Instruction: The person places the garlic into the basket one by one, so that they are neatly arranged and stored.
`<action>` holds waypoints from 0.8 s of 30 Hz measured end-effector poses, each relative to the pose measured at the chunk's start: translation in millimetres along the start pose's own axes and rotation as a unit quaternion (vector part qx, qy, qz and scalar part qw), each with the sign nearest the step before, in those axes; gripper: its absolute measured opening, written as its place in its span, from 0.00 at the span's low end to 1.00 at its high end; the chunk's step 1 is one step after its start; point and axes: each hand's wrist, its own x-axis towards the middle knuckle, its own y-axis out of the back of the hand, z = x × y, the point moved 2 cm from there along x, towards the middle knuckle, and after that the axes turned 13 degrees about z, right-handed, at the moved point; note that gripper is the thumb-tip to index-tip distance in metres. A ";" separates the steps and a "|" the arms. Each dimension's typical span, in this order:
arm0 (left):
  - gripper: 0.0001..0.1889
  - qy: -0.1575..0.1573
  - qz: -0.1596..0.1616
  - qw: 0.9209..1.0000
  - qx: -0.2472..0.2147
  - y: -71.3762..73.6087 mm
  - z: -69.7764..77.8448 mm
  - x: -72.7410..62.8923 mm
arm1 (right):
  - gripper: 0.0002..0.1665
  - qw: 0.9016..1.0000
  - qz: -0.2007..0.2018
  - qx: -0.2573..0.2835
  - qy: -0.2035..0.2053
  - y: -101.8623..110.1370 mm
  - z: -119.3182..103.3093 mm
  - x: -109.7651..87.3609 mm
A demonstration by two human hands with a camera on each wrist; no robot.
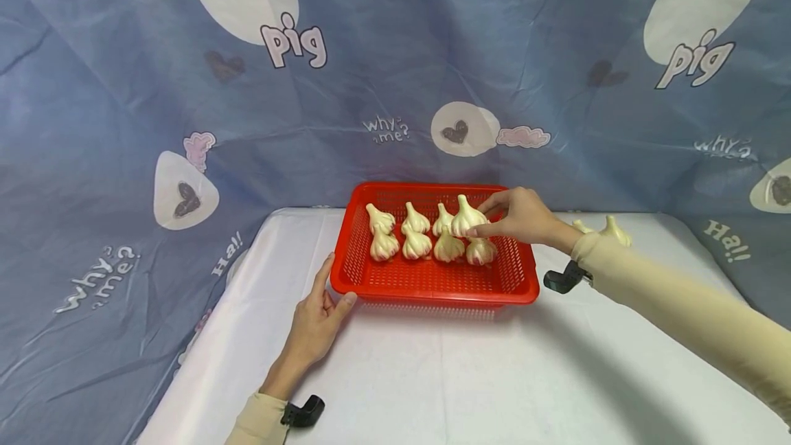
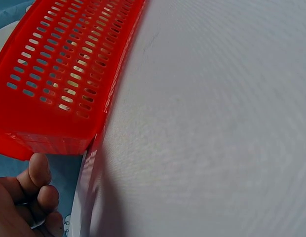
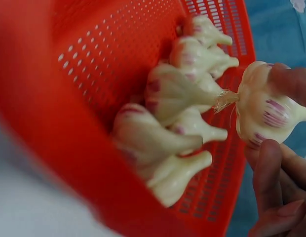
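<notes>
Between the thumb and fingers of my right hand (image 1: pixel 519 217) a pale garlic bulb (image 1: pixel 467 217) is pinched, just above the right part of the red plastic basket (image 1: pixel 426 287). The right wrist view shows that held bulb (image 3: pixel 269 111) with purple streaks and a tuft of roots, apart from the others. Inside the basket, several garlic bulbs (image 1: pixel 417 244) stand in two rows, necks up. My left hand (image 1: pixel 314 325) holds the basket's near left corner, thumb at the front and index finger along the side. Its other fingers (image 2: pixel 47 197) are curled below the rim.
Behind my right forearm, more garlic bulbs (image 1: pixel 615 231) lie on the white table (image 1: pixel 402 376), partly hidden by the sleeve. A blue patterned cloth (image 1: pixel 371 60) hangs behind the table and down its left side.
</notes>
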 end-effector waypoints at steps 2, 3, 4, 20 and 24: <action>0.45 0.001 -0.001 1.000 0.001 0.3 0.1 0.2 | 0.28 1.000 -0.002 0.008 0.006 -5.3 -4.3 1.0; 0.45 0.001 -0.001 1.000 0.001 0.4 -0.4 0.3 | 0.27 1.000 -0.003 0.014 0.008 -8.0 -6.3 1.8; 0.45 0.001 -0.001 1.000 0.001 0.3 -0.6 0.3 | 0.27 1.000 -0.005 0.022 0.009 -10.7 -8.3 2.3; 0.45 0.000 0.000 1.000 -0.002 0.3 0.0 0.6 | 0.25 0.996 -0.051 0.051 0.042 -45.5 -30.5 10.7; 0.45 0.003 -0.002 1.000 -0.006 0.1 1.2 0.6 | 0.23 0.994 -0.074 0.074 0.038 -51.7 -34.6 11.5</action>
